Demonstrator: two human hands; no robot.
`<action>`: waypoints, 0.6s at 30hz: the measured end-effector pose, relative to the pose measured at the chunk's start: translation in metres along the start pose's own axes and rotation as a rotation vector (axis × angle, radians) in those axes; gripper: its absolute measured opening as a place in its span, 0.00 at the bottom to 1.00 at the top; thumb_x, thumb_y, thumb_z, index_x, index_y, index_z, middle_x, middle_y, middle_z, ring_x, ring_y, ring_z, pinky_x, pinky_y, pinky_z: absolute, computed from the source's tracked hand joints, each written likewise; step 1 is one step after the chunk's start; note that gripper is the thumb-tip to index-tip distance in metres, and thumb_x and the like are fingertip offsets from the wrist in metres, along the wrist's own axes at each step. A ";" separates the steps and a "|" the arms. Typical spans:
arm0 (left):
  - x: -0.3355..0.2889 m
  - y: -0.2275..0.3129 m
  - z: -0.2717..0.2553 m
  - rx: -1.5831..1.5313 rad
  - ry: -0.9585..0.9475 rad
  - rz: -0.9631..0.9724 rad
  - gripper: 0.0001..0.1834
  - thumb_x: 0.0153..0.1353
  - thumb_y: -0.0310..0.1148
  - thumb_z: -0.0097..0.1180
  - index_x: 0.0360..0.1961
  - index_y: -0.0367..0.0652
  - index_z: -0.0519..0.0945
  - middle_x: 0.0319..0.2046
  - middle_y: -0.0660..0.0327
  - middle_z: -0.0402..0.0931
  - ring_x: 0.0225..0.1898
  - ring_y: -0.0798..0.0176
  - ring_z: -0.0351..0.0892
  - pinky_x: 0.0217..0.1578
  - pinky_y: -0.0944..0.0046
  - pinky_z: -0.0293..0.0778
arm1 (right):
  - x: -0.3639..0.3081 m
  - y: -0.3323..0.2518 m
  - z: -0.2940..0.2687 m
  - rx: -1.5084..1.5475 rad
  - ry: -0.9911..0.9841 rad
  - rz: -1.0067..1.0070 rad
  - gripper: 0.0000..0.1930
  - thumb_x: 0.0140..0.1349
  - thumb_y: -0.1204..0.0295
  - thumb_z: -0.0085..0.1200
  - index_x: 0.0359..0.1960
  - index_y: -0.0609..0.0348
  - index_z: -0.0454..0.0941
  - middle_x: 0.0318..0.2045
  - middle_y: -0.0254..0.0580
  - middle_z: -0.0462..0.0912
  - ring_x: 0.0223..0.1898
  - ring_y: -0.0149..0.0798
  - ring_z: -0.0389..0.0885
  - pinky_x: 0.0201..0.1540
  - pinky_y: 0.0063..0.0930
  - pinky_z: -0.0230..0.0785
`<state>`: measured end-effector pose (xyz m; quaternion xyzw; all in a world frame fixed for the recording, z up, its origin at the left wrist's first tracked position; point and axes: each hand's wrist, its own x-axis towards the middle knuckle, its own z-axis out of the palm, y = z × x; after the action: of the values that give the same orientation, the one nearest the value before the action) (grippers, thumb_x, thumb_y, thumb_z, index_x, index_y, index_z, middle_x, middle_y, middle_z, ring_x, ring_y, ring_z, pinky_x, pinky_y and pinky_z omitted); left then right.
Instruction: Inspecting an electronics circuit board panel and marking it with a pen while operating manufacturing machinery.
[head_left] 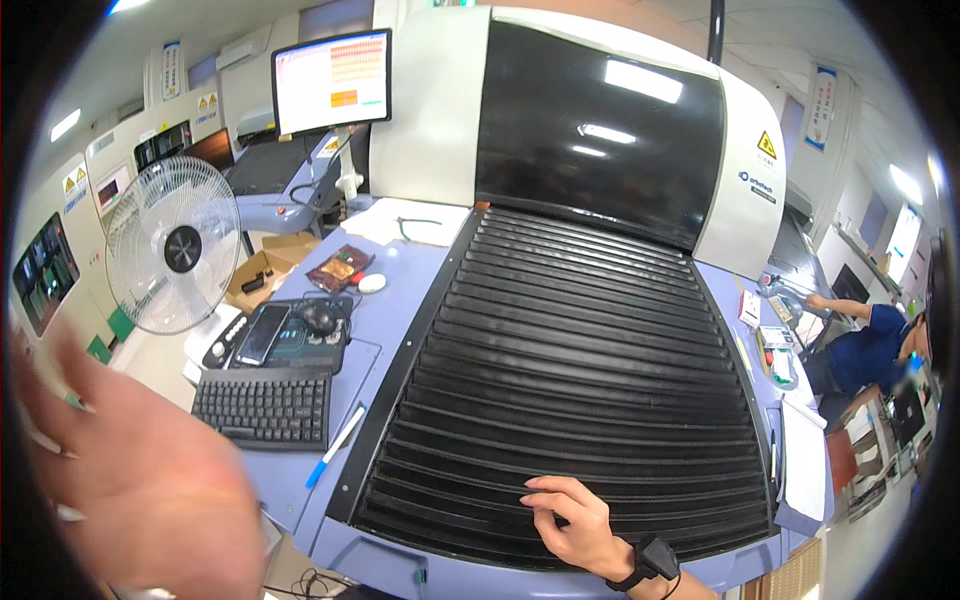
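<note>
My right hand (575, 525), with a black wristband (650, 565) at the wrist, hovers over the near part of a black ribbed bellows cover (590, 370). Its fingers are loosely curved and apart, and nothing shows in them. Close to the camera at the left, my left hand (165, 490) is large and blurred. Its fingers look spread near the picture's rim, with nothing visible in them. Beyond it lie a black keyboard (265, 407) and a blue-and-white pen (336, 446) on the bluish machine table (385, 280).
A machine hood with a dark window (600, 120) rises behind the bellows. To the left stand a monitor (332, 80), a fan (172, 245), a phone (264, 333) and a mouse (319, 318). Pliers (405, 229) lie on white paper. Far right, another person (870, 345) reaches toward a bench.
</note>
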<state>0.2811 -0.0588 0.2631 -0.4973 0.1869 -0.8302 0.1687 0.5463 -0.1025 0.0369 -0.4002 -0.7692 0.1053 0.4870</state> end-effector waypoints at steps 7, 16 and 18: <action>-0.165 0.050 -0.031 -0.038 -1.015 -0.970 0.12 0.54 0.26 0.67 0.41 0.41 0.85 0.31 0.58 0.85 0.31 0.56 0.84 0.35 0.59 0.79 | -0.002 0.006 -0.007 0.023 -0.063 0.115 0.13 0.53 0.84 0.60 0.41 0.60 0.84 0.43 0.45 0.85 0.41 0.44 0.86 0.40 0.30 0.81; -0.239 0.090 -0.044 -0.209 -1.017 -1.213 0.11 0.63 0.31 0.61 0.45 0.40 0.84 0.38 0.57 0.84 0.37 0.54 0.85 0.37 0.60 0.81 | 0.001 -0.011 -0.008 -0.032 -0.131 0.227 0.12 0.59 0.83 0.56 0.45 0.64 0.80 0.38 0.53 0.83 0.36 0.52 0.84 0.37 0.34 0.76; -0.237 0.095 -0.048 -0.204 -0.912 -1.318 0.11 0.63 0.33 0.61 0.45 0.41 0.83 0.36 0.58 0.84 0.34 0.54 0.84 0.34 0.60 0.80 | -0.002 -0.016 -0.007 -0.024 -0.164 0.314 0.13 0.62 0.82 0.56 0.49 0.64 0.80 0.38 0.50 0.85 0.36 0.47 0.86 0.38 0.31 0.77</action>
<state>0.3539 -0.0247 0.0160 -0.8079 -0.1570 -0.4535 -0.3421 0.5440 -0.1157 0.0480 -0.5114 -0.7355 0.2032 0.3952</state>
